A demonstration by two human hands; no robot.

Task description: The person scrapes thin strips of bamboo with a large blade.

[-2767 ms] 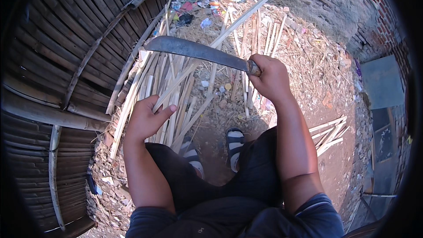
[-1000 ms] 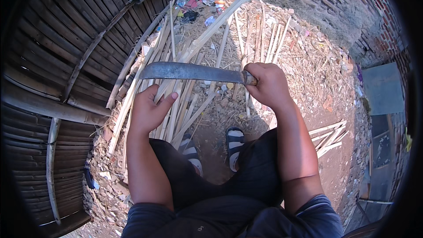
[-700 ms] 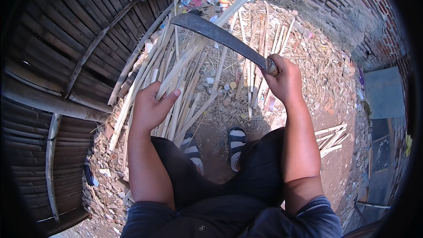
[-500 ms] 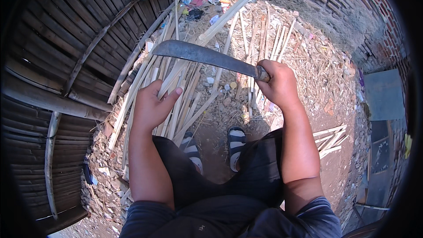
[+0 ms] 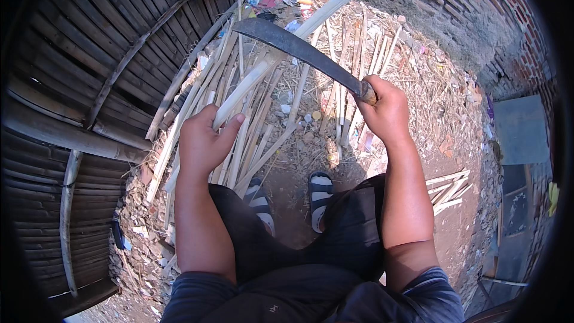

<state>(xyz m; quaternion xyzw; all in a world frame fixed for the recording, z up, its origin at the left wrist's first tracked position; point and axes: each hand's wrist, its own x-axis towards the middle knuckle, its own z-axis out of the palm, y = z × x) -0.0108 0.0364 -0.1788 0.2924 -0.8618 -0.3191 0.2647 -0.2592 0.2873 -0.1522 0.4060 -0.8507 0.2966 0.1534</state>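
My right hand (image 5: 384,107) is closed round the short wooden handle of a machete (image 5: 305,51). Its broad dark blade points up and left, crossing over a long pale bamboo strip (image 5: 344,3); whether it touches the strip I cannot tell. My left hand (image 5: 206,139) grips the strip's near end, thumb on the right side. From there the strip slants away to the upper right and out past the top edge. Below my left hand lies a pile of split bamboo strips (image 5: 258,122) on the ground.
On the left stands a slatted bamboo wall (image 5: 66,42). A brick wall (image 5: 454,0) closes the far right. Straw and litter (image 5: 430,84) cover the ground, with more strips (image 5: 447,190) by my right knee. My sandalled feet (image 5: 321,200) are just below the pile.
The machete has moved up and slightly right, its blade now angled more steeply. The strip in my left hand has shifted a little, its far end moving right.
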